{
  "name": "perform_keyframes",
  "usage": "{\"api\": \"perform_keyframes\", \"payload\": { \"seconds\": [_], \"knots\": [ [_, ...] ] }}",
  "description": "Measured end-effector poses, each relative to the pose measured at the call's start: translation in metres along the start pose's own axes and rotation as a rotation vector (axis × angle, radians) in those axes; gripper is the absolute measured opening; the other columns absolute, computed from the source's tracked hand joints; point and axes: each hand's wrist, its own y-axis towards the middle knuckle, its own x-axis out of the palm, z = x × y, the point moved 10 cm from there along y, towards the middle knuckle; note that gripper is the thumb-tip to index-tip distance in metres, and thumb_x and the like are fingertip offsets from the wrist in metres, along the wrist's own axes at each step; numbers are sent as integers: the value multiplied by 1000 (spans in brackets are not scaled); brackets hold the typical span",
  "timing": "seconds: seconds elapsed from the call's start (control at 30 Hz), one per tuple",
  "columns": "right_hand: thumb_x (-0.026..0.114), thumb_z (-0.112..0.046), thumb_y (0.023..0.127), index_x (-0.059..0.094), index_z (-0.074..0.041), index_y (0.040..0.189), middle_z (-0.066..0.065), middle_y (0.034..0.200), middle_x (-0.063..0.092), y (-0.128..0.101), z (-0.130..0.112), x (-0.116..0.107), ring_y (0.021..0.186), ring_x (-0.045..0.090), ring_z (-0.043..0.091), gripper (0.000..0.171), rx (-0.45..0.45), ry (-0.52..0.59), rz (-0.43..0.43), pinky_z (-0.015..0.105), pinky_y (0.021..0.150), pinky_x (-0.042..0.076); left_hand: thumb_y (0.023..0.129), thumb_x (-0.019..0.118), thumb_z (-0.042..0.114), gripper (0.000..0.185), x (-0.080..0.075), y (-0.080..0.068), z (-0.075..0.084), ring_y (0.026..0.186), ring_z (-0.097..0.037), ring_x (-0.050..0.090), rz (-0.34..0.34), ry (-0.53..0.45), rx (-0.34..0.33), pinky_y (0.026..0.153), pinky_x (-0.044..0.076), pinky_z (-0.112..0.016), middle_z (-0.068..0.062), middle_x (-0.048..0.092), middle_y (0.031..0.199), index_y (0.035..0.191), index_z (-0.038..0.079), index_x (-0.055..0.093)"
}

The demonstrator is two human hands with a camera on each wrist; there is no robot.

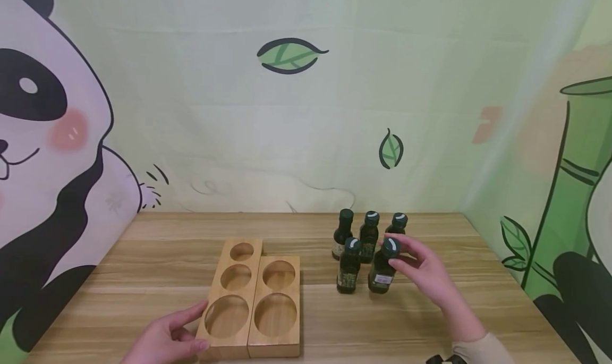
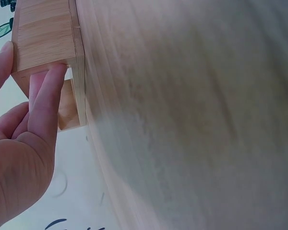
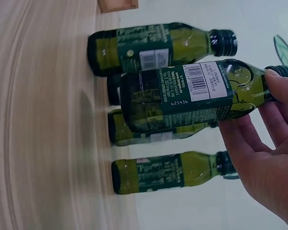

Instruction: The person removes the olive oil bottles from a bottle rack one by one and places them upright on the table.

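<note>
My right hand (image 1: pixel 400 256) pinches the neck and cap of a dark green glass bottle (image 1: pixel 381 276), the front right one of a cluster. The bottle (image 3: pixel 182 96) leans out of line with the others, and the right wrist view shows my fingers (image 3: pixel 273 110) curled round its top. Whether its base still touches the table I cannot tell. My left hand (image 1: pixel 188 327) rests with straight fingers against the near left corner of a wooden block (image 1: pixel 224 350) that has three round holes. Those fingers (image 2: pixel 45 96) press on the block's end (image 2: pixel 43 33).
A second wooden block (image 1: pixel 272 349) with two round holes lies tight against the first one's right side. Several more green bottles (image 1: pixel 349 265) stand upright behind and left of the held one. The wooden table (image 1: pixel 143 257) ends at printed fabric walls behind and on both sides.
</note>
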Motion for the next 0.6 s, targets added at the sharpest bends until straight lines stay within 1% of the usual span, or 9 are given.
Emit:
{"api": "perform_keyframes", "payload": {
  "seconds": [0.13,0.3,0.5,0.6],
  "knots": [
    [67,2,92,55,1,137,23,128,61,1,8,-2,110,60,9,46,5,-9,-9,23,91,48,77,87,27,90,0,0,-1,74,-21,67,-3,-4,-6,63,52,-28,-10,71,83,146,-6,40],
    [66,1,93,54,1,137,26,129,59,3,17,-2,109,59,5,46,31,-28,-20,23,90,48,77,87,27,89,0,0,-1,75,-21,67,1,-4,-11,62,52,-29,-10,71,83,146,-6,40],
    [66,0,93,53,0,138,24,130,60,3,26,-3,110,59,8,47,69,-36,-27,27,87,50,77,87,26,88,-1,-1,0,74,-21,67,7,6,-3,63,52,-29,-9,71,84,145,-6,42],
    [65,0,93,52,2,138,26,131,58,2,29,-3,110,59,8,47,80,-25,-36,28,86,51,77,87,27,89,0,-1,1,74,-21,67,1,-2,-1,62,52,-29,-10,71,85,145,-7,41]
  ]
}}
